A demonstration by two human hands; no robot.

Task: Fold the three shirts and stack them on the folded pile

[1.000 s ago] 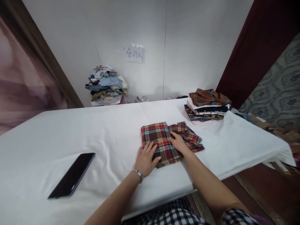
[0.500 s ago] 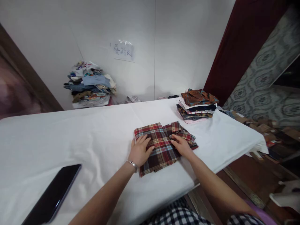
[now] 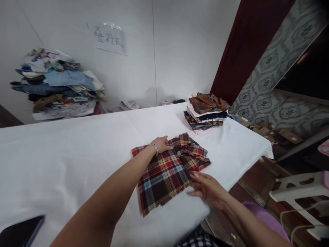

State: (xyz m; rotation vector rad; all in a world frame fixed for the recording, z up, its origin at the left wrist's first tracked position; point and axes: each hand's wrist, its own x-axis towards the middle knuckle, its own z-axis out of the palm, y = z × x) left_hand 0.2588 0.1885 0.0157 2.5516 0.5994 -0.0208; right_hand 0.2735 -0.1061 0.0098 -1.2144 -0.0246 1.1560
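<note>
A plaid shirt (image 3: 167, 171) in red, brown, cream and light blue lies folded on the white-covered table (image 3: 102, 164), its collar end at the right. My left hand (image 3: 161, 144), with a bracelet at the wrist, rests on the shirt's far side, fingers stretched out. At the shirt's near right edge is my right hand (image 3: 207, 187), palm turned inward and fingers apart, the tips close to the cloth. Whether those tips touch the edge is unclear.
A neat stack of folded clothes (image 3: 205, 115) stands at the back right. Behind the table's far left edge rises a tall clothes pile (image 3: 64, 85). A dark phone (image 3: 22, 231) lies at the near left. A white plastic stool (image 3: 295, 188) stands at the right.
My left hand has moved from the shirt's left part to its far side. My right hand has left the collar area for the near right edge. The view has shifted right.
</note>
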